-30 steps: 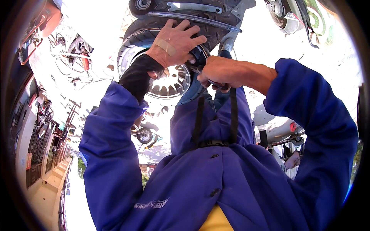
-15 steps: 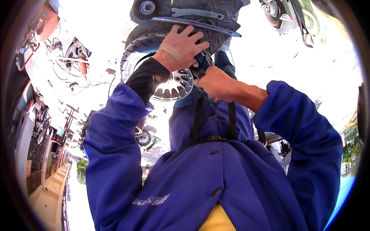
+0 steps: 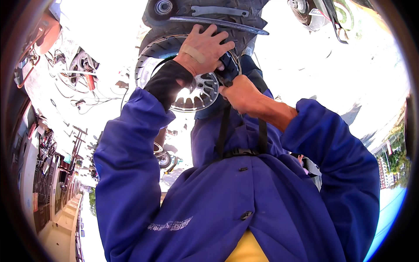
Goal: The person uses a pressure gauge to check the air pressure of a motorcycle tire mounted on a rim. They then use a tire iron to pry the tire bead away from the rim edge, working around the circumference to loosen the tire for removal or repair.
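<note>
A wheel with a silver spoked rim (image 3: pixel 195 101) and a black tyre (image 3: pixel 142 65) lies in front of me. My left hand (image 3: pixel 201 51) presses down on the tyre with its fingers spread; a plaster crosses the back of it. Close beside it, at the right side of the rim, my right hand (image 3: pixel 241 92) is closed. What it grips is hidden behind its fingers. Dark rubber (image 3: pixel 228 70) shows between the two hands. Just beyond the left fingertips a long metal bar (image 3: pixel 218 24) lies across a dark textured mat.
A grey flat spanner (image 3: pixel 219 11) and a round bearing-like part (image 3: pixel 163 7) lie on the dark mat (image 3: pixel 185 26) at the far side. Cables and a red-handled tool (image 3: pixel 90 82) are on the ground to the left. Vehicle parts (image 3: pixel 307 13) stand at the far right.
The whole view has shifted slightly. My left hand stays spread on the tyre. My right hand remains closed by the rim, its wrist turned a little.
</note>
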A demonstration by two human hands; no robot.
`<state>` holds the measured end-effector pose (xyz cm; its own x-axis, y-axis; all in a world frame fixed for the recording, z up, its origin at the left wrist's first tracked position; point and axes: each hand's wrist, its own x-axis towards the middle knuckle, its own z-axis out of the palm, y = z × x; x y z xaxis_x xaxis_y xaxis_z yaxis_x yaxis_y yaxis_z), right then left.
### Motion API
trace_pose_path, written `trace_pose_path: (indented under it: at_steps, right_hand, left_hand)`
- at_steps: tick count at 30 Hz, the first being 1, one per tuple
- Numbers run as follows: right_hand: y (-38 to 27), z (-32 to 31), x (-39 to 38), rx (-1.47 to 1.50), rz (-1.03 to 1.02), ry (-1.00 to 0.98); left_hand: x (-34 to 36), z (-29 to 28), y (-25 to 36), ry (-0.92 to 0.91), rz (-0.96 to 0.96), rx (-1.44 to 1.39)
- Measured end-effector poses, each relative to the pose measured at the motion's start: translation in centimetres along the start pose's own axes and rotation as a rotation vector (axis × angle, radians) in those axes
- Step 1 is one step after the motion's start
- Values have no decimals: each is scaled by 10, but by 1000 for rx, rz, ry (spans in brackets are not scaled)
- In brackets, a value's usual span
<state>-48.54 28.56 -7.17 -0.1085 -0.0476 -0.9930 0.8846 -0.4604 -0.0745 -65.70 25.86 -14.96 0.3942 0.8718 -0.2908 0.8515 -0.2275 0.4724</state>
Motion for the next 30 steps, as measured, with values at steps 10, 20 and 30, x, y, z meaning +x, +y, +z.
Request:
trace_pose_path:
  at_steps: [10,20,30]
  right_hand:
    - [14,26,2,-55,-69,153]
    - [33,30,12,56,-119,155]
    - [78,-18,10,49,-315,-181]
  left_hand:
    - [-2,5,0,25,12,5]
    - [0,8,-2,35,-10,25]
    - [5,-6,2,-32,-17,-4]
